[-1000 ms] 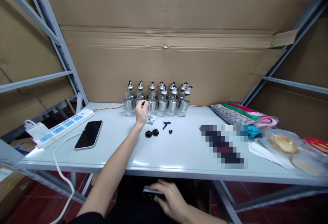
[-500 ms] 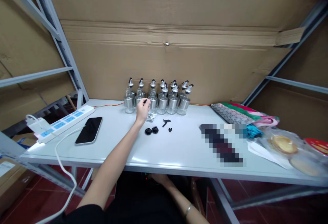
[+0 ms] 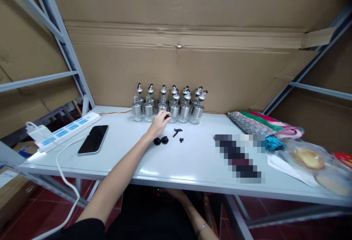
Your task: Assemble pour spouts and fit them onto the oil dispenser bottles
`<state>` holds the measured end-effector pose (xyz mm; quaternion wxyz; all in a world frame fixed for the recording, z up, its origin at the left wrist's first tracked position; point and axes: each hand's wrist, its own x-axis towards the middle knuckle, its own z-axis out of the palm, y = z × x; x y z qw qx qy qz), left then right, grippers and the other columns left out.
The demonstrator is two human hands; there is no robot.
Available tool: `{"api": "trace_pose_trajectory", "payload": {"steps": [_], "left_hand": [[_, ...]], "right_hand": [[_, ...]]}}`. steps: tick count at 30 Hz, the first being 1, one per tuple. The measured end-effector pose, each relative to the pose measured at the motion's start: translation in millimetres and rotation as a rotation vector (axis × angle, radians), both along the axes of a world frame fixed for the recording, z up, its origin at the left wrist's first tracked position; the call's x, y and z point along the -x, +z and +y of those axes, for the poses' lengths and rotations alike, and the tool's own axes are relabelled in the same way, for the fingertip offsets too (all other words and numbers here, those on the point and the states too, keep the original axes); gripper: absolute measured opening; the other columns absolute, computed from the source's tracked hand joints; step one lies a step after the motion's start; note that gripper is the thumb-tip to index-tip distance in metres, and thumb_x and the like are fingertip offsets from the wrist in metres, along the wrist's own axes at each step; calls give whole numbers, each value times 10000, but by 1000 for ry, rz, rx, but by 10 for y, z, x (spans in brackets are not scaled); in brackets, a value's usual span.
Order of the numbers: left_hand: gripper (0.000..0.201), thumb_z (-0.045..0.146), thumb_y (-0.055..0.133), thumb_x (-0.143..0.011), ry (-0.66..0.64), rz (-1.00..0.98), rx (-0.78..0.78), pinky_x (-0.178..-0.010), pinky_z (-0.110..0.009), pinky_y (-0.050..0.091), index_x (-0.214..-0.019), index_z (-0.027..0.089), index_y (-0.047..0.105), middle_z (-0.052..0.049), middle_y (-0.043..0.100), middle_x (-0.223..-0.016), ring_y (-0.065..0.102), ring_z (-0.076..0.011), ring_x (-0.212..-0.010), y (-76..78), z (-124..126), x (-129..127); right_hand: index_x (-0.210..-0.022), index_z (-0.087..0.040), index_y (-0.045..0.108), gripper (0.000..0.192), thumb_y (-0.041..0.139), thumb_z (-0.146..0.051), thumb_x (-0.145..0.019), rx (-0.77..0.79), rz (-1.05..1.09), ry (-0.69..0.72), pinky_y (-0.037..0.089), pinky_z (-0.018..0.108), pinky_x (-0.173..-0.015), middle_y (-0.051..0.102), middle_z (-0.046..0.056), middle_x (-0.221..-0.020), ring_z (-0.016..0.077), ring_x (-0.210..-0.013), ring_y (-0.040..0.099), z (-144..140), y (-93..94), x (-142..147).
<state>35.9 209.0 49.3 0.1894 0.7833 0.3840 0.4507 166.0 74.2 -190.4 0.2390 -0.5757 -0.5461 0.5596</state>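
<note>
Fingers of L hand pinched on small black part — just in front of glass bottles — R hand mostly hidden, can't tell.

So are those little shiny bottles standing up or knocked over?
Standing up. All the bottles sit upright in rows at the table's back edge, spouts on top. The left hand reaches just before them.
</note>
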Motion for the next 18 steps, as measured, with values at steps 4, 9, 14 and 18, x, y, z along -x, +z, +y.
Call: {"api": "trace_pose_trajectory", "payload": {"steps": [4,9,14,18], "left_hand": [[202,286,431,-905,-48,88,-28,-861,-278,417,-1039,190,549,-50,534,-1056,535,-166,-961,6,-39,-12],[202,292,423,-907,-67,136,-50,-895,-293,404,-1037,190,540,-56,526,-1069,539,-174,-968,43,-85,-27],[206,280,379,-907,-1,136,-66,-925,-324,391,-1041,162,482,-78,498,-1037,507,-186,-982,56,-79,-28],[222,205,380,-863,37,82,-83,-945,-336,380,-1077,156,418,-92,479,-1067,479,-188,-1014,58,-63,-16]], "right_hand": [[-1054,-234,639,350,564,-367,-740,-42,283,22,326,482,-1047,617,37,-1189,234,-1230,447,8,24,-96],[-1122,-201,603,410,470,-431,-810,-1,388,66,370,497,-1009,582,52,-1258,226,-1233,457,111,49,-78],[-1077,-211,631,384,516,-435,-788,55,382,96,378,460,-1010,606,37,-1222,224,-1191,493,200,4,36],[-1009,-203,668,358,611,-408,-721,75,360,95,357,455,-1027,622,73,-1187,249,-1174,503,147,-28,0]]}}
